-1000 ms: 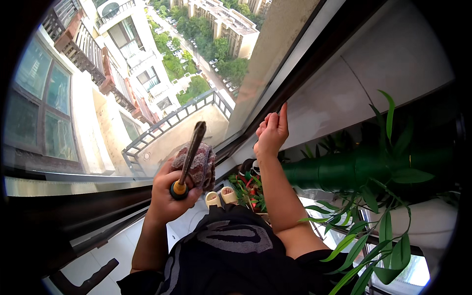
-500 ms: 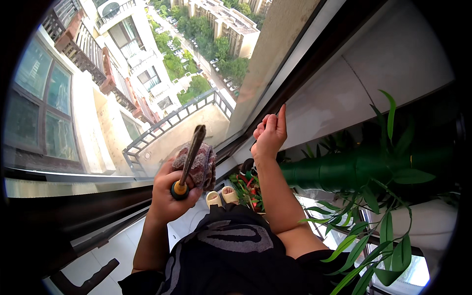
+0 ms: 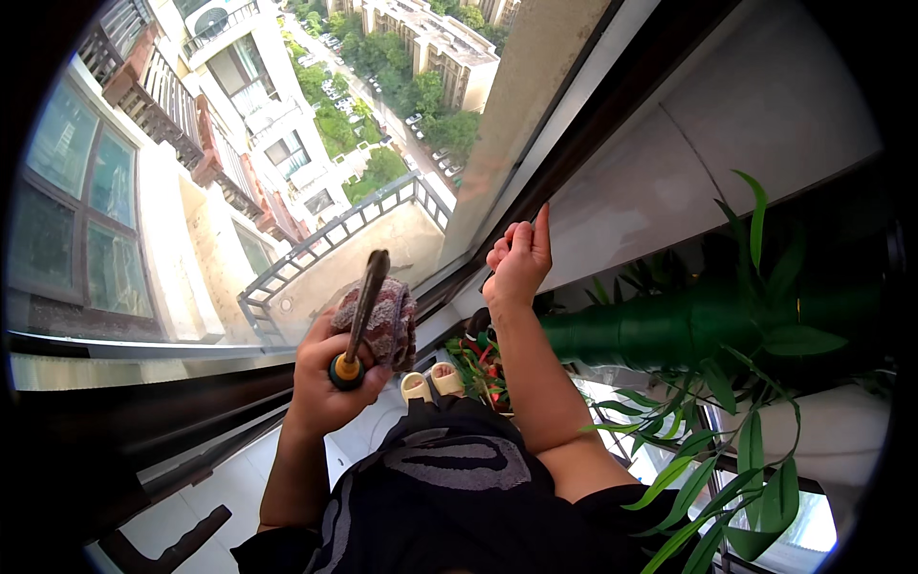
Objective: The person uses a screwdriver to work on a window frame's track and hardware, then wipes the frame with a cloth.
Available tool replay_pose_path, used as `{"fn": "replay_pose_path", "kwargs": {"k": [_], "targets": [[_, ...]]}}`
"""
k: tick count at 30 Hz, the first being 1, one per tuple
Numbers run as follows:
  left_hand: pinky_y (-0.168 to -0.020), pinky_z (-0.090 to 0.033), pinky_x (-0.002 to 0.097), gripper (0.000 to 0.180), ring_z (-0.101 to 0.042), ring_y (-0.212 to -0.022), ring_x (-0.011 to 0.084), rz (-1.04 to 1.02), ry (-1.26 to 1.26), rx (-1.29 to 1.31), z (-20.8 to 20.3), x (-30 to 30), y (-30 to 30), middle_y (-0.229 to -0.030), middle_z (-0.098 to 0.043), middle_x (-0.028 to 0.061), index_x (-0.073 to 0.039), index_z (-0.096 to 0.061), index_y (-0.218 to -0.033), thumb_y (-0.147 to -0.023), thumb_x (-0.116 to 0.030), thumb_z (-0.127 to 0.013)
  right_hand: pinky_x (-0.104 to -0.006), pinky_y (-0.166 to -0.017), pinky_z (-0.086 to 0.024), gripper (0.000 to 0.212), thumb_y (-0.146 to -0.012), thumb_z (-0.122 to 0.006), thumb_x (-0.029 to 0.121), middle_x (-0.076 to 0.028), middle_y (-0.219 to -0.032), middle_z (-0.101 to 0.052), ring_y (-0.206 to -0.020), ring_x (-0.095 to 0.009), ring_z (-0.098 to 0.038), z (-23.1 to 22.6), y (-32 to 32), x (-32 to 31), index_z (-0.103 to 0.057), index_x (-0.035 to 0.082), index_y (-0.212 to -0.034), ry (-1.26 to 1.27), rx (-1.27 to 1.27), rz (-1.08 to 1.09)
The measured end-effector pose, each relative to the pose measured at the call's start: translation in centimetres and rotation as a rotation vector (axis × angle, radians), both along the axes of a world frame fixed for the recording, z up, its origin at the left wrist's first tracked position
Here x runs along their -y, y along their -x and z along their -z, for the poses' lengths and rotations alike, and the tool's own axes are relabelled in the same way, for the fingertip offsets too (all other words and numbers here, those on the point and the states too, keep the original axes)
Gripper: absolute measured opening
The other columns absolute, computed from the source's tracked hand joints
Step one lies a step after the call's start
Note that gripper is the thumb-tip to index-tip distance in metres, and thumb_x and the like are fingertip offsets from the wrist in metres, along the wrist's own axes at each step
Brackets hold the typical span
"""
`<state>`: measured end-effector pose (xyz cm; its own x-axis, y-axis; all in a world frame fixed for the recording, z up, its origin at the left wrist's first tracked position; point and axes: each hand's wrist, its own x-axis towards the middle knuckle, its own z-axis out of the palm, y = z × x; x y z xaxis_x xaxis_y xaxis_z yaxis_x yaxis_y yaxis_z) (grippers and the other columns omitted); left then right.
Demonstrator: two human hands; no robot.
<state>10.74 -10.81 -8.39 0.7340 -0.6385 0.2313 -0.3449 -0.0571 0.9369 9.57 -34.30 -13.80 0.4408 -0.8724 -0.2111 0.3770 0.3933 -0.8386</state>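
My left hand point(image 3: 320, 390) is closed around a screwdriver point(image 3: 363, 311) and a bunched, reddish-brown and grey patterned cloth point(image 3: 394, 330). The screwdriver's metal shaft points up, away from its black and yellow handle. Against the dark window frame point(image 3: 574, 158) rests my right hand point(image 3: 519, 266), most of its fingers curled in and one stretched along the frame. Whatever those curled fingers may hold is hidden; a bit of something dark shows beside them. Left of that frame is the window glass point(image 3: 382, 249).
To the right, a green cylindrical pipe point(image 3: 650, 330) runs sideways, with leafy plants point(image 3: 755, 450) around it. Grey wall tiles point(image 3: 708, 143) rise beyond. A dark handle point(image 3: 172, 545) sticks out at lower left. My feet in cream slippers point(image 3: 430, 383) stand below; buildings lie outside.
Both hands appear slightly further left, along with the whole view. The screwdriver tip has dipped a little. Both hands keep the same closed shape.
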Motion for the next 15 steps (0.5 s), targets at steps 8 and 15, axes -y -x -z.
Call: {"fn": "replay_pose_path", "kwargs": {"k": [8, 15], "targets": [[-0.083, -0.039, 0.0368, 0.014, -0.052, -0.092, 0.0306, -0.01, -0.012, 0.024, -0.1, 0.04, -0.04, -0.093, -0.054, 0.0167, -0.005, -0.054, -0.065, -0.06, -0.006, -0.067, -0.0197, -0.041, -0.023, 0.045, -0.092, -0.041, 0.01, 0.004, -0.068, -0.038, -0.048, -0.006, -0.028, -0.99, 0.02, -0.29, -0.034, 0.019, -0.136, -0.004, 0.059, -0.023], [-0.087, -0.037, 0.0387, 0.014, -0.052, -0.097, 0.0322, 0.005, -0.011, -0.015, -0.22, 0.11, -0.02, -0.097, -0.054, 0.0185, -0.005, -0.054, -0.065, -0.06, -0.005, -0.067, -0.0193, -0.042, -0.024, 0.046, -0.092, -0.043, 0.009, 0.004, -0.068, -0.039, -0.049, -0.006, -0.031, -0.86, -0.62, -0.4, -0.034, 0.02, -0.136, -0.023, 0.057, 0.009]]}}
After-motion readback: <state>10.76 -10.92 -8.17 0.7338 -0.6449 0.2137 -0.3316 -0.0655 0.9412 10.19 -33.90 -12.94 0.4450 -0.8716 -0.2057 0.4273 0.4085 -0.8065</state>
